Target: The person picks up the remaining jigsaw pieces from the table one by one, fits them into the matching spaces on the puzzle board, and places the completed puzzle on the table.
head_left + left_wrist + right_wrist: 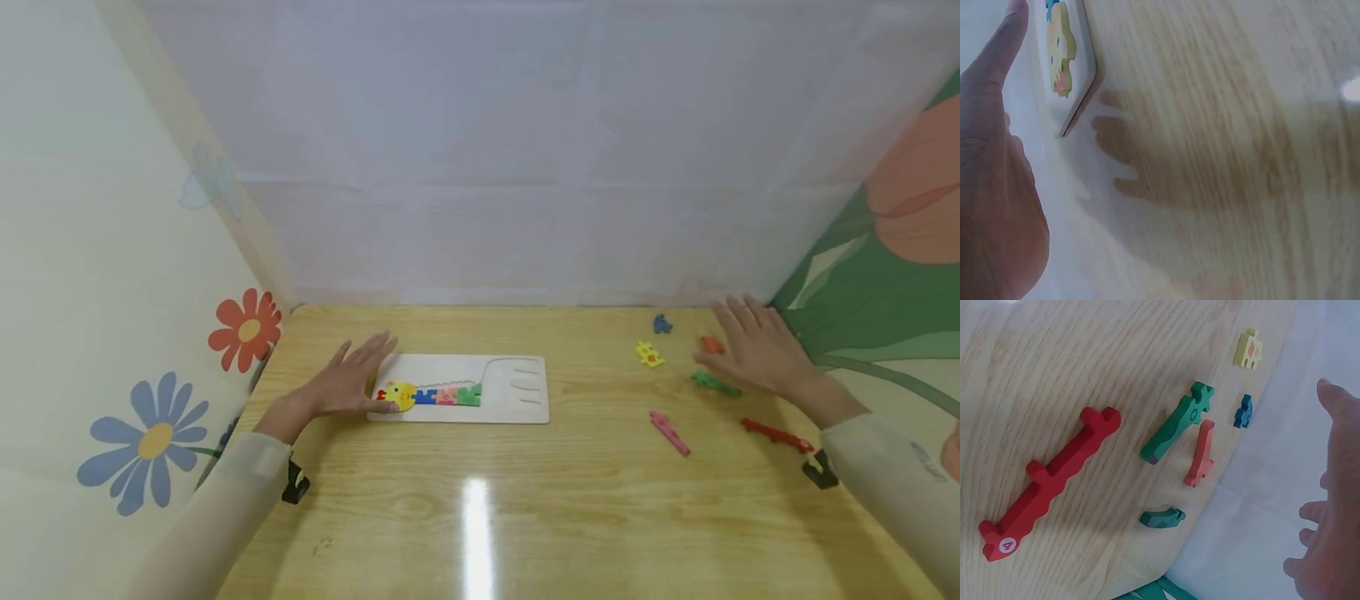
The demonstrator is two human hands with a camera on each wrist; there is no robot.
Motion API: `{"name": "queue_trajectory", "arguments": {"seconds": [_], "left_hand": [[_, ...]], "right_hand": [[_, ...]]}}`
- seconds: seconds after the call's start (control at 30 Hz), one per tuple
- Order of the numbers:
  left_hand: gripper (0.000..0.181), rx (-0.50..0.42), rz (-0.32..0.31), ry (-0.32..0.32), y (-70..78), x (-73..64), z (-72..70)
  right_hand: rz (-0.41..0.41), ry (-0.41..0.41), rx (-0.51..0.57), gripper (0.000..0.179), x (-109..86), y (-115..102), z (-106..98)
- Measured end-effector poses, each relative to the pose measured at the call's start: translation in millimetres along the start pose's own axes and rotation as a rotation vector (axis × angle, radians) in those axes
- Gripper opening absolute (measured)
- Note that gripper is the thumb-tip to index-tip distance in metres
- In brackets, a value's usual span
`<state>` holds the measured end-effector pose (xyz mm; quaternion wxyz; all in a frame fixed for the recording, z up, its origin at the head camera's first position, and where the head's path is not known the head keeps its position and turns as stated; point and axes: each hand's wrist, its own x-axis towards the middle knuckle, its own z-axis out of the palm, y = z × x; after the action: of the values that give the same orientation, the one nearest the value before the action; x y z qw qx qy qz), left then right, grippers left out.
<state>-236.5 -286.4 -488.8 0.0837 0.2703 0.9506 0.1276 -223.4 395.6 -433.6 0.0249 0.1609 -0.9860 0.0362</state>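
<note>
Plainly, the board (435, 367) lies flat on the table (585, 500), at our left hand (341, 387), whose fingers extend, clasping nothing; whether its thumb touches the yellow head (403, 397), we cannot tell. Our right hand (765, 354) hovers by the loose pieces (1175, 425), fingers apart and gripping nothing. We judge these pieces light, stiff and hard to break, perhaps painted wood, their smooth faces slightly slippery. We would pinch the long red piece (1054, 481) across its edges at mid-length, the small blue piece (1244, 412) by its sides. The red one has knobs along one edge, scallops opposite. The board looks thin, pale, round-cornered; the table, grained and glossy.
</note>
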Motion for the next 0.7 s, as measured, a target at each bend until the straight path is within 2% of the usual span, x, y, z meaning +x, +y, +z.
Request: {"name": "queue_trajectory", "arguments": {"seconds": [0.2, 0.43, 0.57, 0.7], "left_hand": [[0.12, -0.033, 0.02, 0.007, 3.4, -3.0, 5.1], [0.12, -0.047, 0.081, 0.043, 1.0, -6.2, 14.7], [0.119, -0.063, 0.077, 0.013, 0.2, -7.2, 18.1], [0.118, -0.062, 0.067, -0.025, -0.3, -6.8, 20.2]], "right_hand": [[-0.038, 0.037, -0.004, 0.097, -8.1, 3, 0], [-0.094, 0.099, -0.023, 0.095, -17.8, 8, 3], [-0.108, 0.128, -0.028, 0.094, -24.1, 9, 6], [-0.104, 0.124, -0.034, 0.094, -31.9, 10, 8]]}}
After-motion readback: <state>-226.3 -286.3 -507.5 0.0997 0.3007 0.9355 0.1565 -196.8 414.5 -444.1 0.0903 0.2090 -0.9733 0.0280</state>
